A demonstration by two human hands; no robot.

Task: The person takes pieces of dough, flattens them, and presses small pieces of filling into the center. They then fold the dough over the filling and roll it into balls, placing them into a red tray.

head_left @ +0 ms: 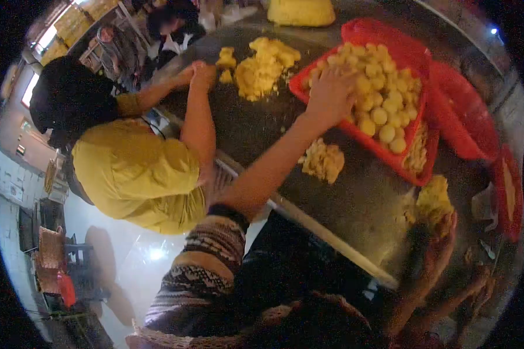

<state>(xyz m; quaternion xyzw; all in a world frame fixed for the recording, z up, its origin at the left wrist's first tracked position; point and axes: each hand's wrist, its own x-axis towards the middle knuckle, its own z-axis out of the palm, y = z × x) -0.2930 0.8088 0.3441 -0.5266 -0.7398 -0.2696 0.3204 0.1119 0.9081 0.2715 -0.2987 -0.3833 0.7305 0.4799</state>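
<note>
My left hand [333, 93] reaches out from a patterned sleeve and rests on pale, round dough balls [381, 110]. They are heaped in a red tray [374, 145]. Its fingers are spread over the pile, and anything beneath the palm is hidden. Below that forearm lies a crumbly lump of dough [326, 161] on the dark worktable [308, 203]. At the lower right, in dim light, what appears to be my right hand [446, 227] curls against a yellow dough mass [434, 196]. Its fingers are partly blurred.
A co-worker in a yellow shirt [140, 163] stands at my left, hands together near a large dough heap [265, 67]. Red plastic [460, 113] lies beyond the tray. A yellow block [301, 11] sits at the back. Another bare arm [468, 286] shows at lower right.
</note>
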